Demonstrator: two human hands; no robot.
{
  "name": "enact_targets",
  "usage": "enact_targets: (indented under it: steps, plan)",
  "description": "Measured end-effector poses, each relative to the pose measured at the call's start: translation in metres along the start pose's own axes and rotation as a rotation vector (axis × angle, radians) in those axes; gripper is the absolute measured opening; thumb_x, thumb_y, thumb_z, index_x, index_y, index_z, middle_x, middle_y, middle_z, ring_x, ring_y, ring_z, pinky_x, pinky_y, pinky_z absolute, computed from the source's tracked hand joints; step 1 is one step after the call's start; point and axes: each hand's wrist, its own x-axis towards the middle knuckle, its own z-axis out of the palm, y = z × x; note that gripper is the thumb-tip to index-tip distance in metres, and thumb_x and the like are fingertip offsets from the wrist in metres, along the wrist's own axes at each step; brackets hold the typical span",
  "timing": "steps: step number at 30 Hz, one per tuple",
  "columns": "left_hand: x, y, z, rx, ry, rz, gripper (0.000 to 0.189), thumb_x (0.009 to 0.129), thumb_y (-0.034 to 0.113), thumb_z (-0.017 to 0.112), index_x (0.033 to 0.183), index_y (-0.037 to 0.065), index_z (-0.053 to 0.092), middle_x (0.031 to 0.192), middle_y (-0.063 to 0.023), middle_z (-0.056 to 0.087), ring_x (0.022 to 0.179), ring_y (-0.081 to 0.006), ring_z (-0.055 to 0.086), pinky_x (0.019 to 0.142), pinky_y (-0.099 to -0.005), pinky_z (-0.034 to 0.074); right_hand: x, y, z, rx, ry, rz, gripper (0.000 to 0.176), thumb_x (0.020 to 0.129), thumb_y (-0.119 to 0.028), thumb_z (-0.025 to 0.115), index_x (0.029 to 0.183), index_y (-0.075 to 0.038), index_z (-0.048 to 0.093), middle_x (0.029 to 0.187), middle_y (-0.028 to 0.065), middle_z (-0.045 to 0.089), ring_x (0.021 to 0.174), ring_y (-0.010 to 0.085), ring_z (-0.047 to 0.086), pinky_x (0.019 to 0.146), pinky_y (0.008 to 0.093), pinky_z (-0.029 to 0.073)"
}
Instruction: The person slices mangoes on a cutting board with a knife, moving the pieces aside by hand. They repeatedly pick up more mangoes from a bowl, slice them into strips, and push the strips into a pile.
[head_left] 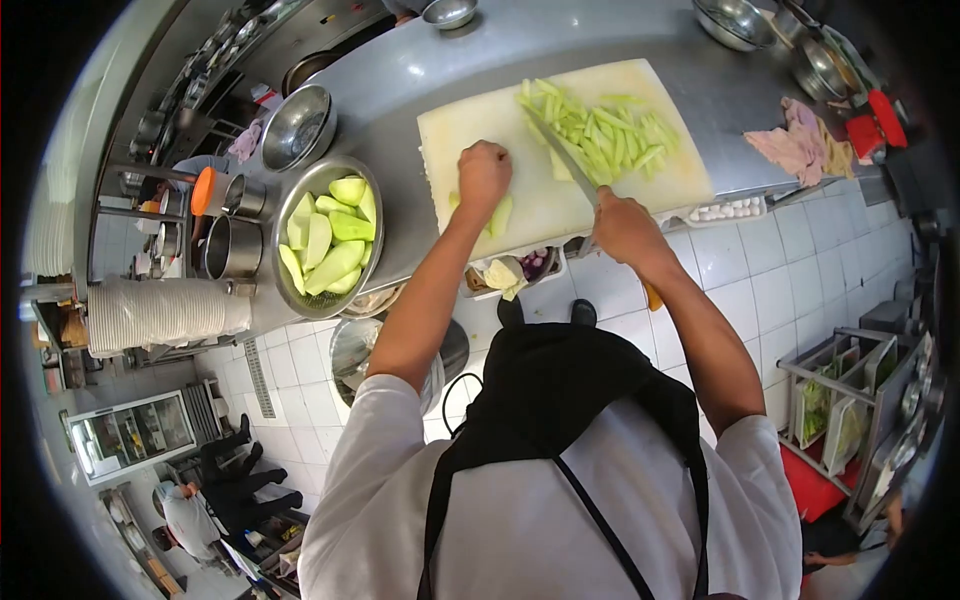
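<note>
My right hand (628, 232) is wrapped around the handle of a kitchen knife (568, 152). The blade points up and left, over a heap of pale green vegetable strips (612, 135) on the white cutting board (465, 122). My left hand (485, 174) is closed in a fist at the board's left part, apart from the knife; whatever its fingers hold, if anything, is hidden. A few green pieces (500, 216) lie beside its wrist. Left of the board, a metal colander bowl (284, 262) holds several peeled green vegetable chunks (336, 266).
An empty-looking metal bowl (292, 128) stands behind the colander. Pink cloths (795, 138) lie right of the board. Stacked plates (160, 312) and steel pots (233, 247) are at the left. Under the counter edge are an egg tray (727, 211) and a vegetable bin (535, 266). Another person (200, 520) stands far left.
</note>
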Motion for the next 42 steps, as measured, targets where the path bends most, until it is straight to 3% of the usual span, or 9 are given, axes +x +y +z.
enact_targets:
  steps: [4,8,14,15,19,22,31,37,42]
  plan:
    - [0.01,0.029,0.013,-0.17,-0.138,-0.123,0.022,0.08,0.016,0.078,0.098,0.004,0.08,0.09,-0.019,0.076,0.082,-0.0288,0.076,0.081,-0.0363,0.059,0.016,0.013,-0.004,0.015,0.056,-0.026,0.025,0.091,-0.01,0.049,0.11,0.003,0.058,0.095,0.0329,0.07,0.098,0.0503,0.068,0.093,0.0575,0.05]
    - [0.003,0.032,-0.022,-0.217,-0.146,-0.132,0.029,0.081,0.016,0.08,0.107,0.005,0.078,0.094,-0.0149,0.077,0.085,-0.0273,0.074,0.083,-0.0355,0.059,-0.009,-0.006,-0.028,0.144,0.039,0.013,0.022,0.098,-0.015,0.047,0.106,0.002,0.056,0.081,0.0302,0.069,0.069,0.0439,0.07,0.077,0.0529,0.056]
    - [-0.054,0.006,-0.091,-0.039,-0.192,0.17,0.031,0.078,0.016,0.081,0.108,0.007,0.077,0.117,-0.0102,0.071,0.105,-0.0281,0.067,0.095,-0.0408,0.053,-0.056,-0.007,-0.028,0.181,-0.125,-0.022,0.025,0.103,-0.02,0.045,0.105,0.003,0.054,0.074,0.0279,0.066,0.055,0.0389,0.065,0.067,0.0519,0.053]
    - [-0.065,0.0,-0.092,0.004,-0.181,0.276,0.031,0.077,0.016,0.081,0.107,0.008,0.078,0.12,-0.0093,0.07,0.108,-0.0286,0.065,0.097,-0.0419,0.051,-0.056,0.002,-0.018,0.163,-0.18,-0.025,0.026,0.104,-0.022,0.047,0.11,0.003,0.051,0.075,0.0208,0.063,0.048,0.0304,0.062,0.052,0.0437,0.051]
    - [-0.096,0.017,-0.089,0.129,-0.185,0.276,0.032,0.078,0.011,0.081,0.11,0.009,0.077,0.122,-0.0067,0.066,0.116,-0.0288,0.059,0.1,-0.0423,0.048,-0.058,0.02,0.007,0.135,-0.225,-0.079,0.027,0.104,-0.022,0.046,0.111,0.004,0.051,0.076,0.0211,0.062,0.049,0.0304,0.062,0.052,0.0434,0.052]
    - [-0.095,0.023,-0.078,0.133,-0.199,0.266,0.033,0.08,0.011,0.079,0.113,0.008,0.076,0.122,-0.0072,0.066,0.117,-0.0287,0.059,0.1,-0.0426,0.047,-0.06,0.02,0.006,0.16,-0.254,-0.003,0.027,0.102,-0.021,0.048,0.111,0.004,0.054,0.081,0.0309,0.067,0.07,0.0455,0.068,0.072,0.0552,0.052]
    - [-0.041,0.065,-0.017,0.038,-0.152,0.206,0.042,0.081,0.022,0.08,0.118,0.002,0.072,0.123,-0.0146,0.067,0.116,-0.0344,0.06,0.101,-0.0442,0.05,-0.095,0.034,-0.026,0.27,-0.121,0.086,0.022,0.104,-0.02,0.048,0.108,0.001,0.053,0.07,0.022,0.064,0.05,0.0332,0.064,0.052,0.045,0.052]
    - [-0.005,0.068,0.001,0.192,-0.333,0.188,0.044,0.083,0.03,0.077,0.112,-0.002,0.072,0.115,-0.0206,0.069,0.111,-0.0378,0.063,0.099,-0.0449,0.052,-0.111,0.053,-0.03,0.355,-0.058,0.141,0.019,0.105,-0.018,0.05,0.103,0.001,0.052,0.063,0.0165,0.06,0.046,0.0277,0.061,0.048,0.0402,0.05]
    - [-0.007,0.06,0.002,0.227,-0.249,0.279,0.034,0.086,0.024,0.069,0.107,-0.002,0.074,0.1,-0.0186,0.073,0.089,-0.039,0.069,0.087,-0.0436,0.057,-0.123,0.057,-0.033,0.384,-0.062,0.165,0.019,0.105,-0.018,0.051,0.101,0.0,0.051,0.064,0.0168,0.06,0.047,0.0273,0.062,0.049,0.0412,0.05]
